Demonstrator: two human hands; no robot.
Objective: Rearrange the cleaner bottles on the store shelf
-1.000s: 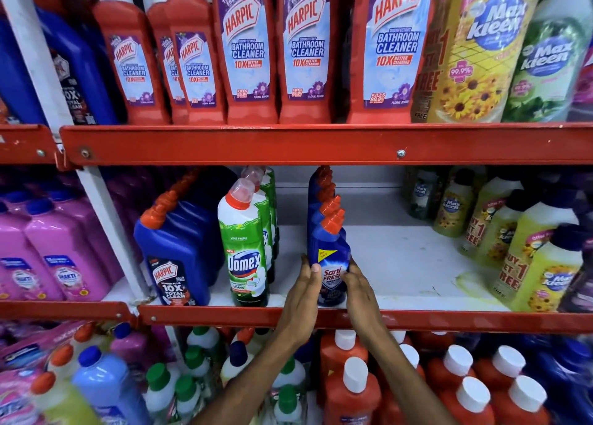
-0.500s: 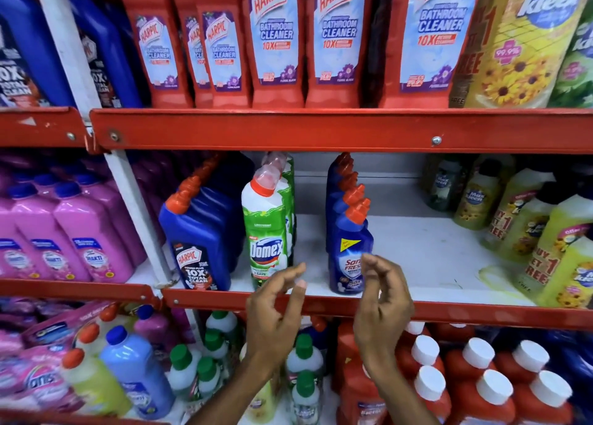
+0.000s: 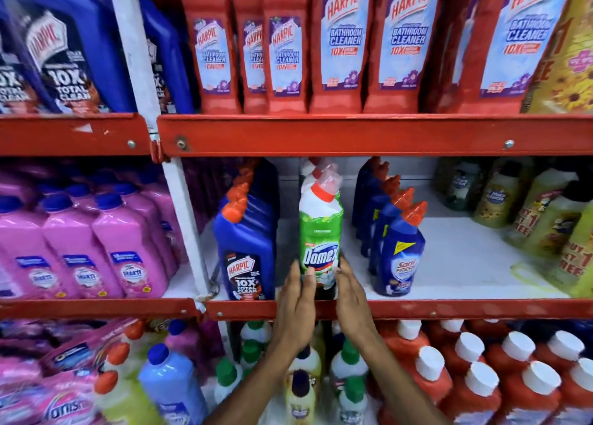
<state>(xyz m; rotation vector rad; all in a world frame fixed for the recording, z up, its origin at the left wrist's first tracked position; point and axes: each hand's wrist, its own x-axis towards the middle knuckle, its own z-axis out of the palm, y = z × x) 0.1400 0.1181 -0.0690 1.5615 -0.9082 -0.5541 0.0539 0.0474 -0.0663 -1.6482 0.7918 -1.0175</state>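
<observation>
Domex bottle (image 3: 321, 232), at the front of the shelf (image 3: 449, 307) between Harpic row (image 3: 247, 248) and Sani Fresh row (image 3: 399, 254), is pressed between left hand (image 3: 296, 299) and right hand (image 3: 351, 296), fingers straight, not curled. Neighbouring rows look aligned; this one apparently remains.

Slim plastic Domex bottle (image 3: 319, 232): coloured green and white, collared red.
Bent-neck plastic Sani Fresh bottle (image 3: 399, 254): coloured blue, capped orange.

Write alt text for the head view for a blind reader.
A left hand and a right hand press the sides of a green-and-white plastic Domex bottle on a red-edged metal shelf. A blue plastic Harpic bottle stands left of it, blue Sani Fresh bottles right.
</observation>
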